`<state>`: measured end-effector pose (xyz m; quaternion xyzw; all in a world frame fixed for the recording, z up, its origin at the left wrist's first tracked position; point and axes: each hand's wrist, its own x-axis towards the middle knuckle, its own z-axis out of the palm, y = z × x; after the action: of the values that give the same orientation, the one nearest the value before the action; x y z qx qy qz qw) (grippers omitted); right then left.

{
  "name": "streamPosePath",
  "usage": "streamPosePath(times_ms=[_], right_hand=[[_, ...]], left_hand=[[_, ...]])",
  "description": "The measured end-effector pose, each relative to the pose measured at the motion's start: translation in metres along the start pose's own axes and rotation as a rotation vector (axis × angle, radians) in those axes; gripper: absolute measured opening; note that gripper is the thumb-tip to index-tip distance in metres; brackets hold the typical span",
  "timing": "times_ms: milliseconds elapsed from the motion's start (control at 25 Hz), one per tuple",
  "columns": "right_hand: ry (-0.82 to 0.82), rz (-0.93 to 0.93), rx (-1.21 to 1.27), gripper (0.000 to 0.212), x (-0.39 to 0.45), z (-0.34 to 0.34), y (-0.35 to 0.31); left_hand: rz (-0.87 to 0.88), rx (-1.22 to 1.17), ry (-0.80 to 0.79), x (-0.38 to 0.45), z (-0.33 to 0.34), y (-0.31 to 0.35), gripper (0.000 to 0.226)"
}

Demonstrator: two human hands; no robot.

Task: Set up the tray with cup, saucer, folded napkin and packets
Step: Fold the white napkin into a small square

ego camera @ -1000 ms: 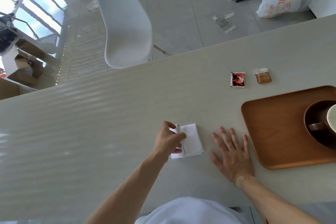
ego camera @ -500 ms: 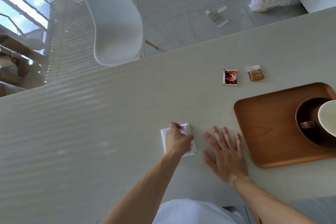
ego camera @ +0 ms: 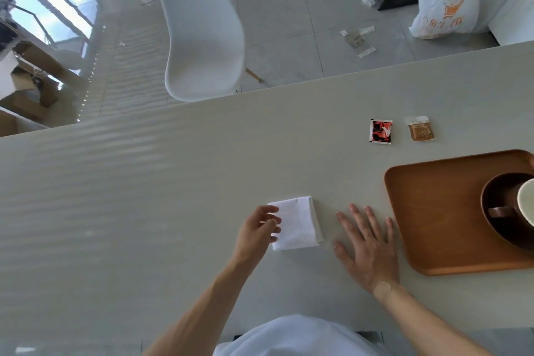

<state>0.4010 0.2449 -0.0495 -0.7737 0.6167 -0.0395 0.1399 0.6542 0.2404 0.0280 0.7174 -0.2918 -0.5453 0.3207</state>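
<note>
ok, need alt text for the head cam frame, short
Seen from above, a person's left hand hovers open at the edge of a folded white napkin on a pale table, while the right hand lies flat beside it. To the right, a wooden tray holds a cup on a dark saucer; two packets lie on the table beyond the tray.

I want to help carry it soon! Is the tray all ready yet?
Not yet. Done: the cup sits on its saucer on the tray, and the napkin lies folded on the table. In hand: the left hand is open at the napkin's edge, and the right hand lies flat beside it. Left: move the napkin, the red packet and the brown packet onto the tray.
</note>
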Motion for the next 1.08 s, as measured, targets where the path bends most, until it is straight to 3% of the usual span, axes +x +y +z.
streamPosePath(times_ms=[120, 200, 280, 520, 1080], right_hand=[[0.198, -0.013, 0.160, 0.049, 0.017, -0.010, -0.033], [0.204, -0.178, 0.137, 0.048, 0.026, -0.012, -0.070], [0.112, -0.294, 0.064, 0.049, 0.036, -0.007, -0.091], [-0.127, -0.294, -0.115, 0.060, 0.060, 0.012, -0.075], [-0.147, -0.295, -0.126, 0.068, 0.064, 0.028, -0.071]], left_hand=[[0.349, 0.556, 0.232, -0.002, -0.003, -0.020, 0.027], [0.585, 0.786, 0.238, 0.000, 0.003, -0.030, 0.033], [0.688, 0.929, 0.182, 0.007, 0.010, -0.039, 0.043], [0.643, 1.143, 0.050, 0.030, 0.015, -0.055, 0.057], [0.577, 1.213, -0.006, 0.045, 0.020, -0.066, 0.063]])
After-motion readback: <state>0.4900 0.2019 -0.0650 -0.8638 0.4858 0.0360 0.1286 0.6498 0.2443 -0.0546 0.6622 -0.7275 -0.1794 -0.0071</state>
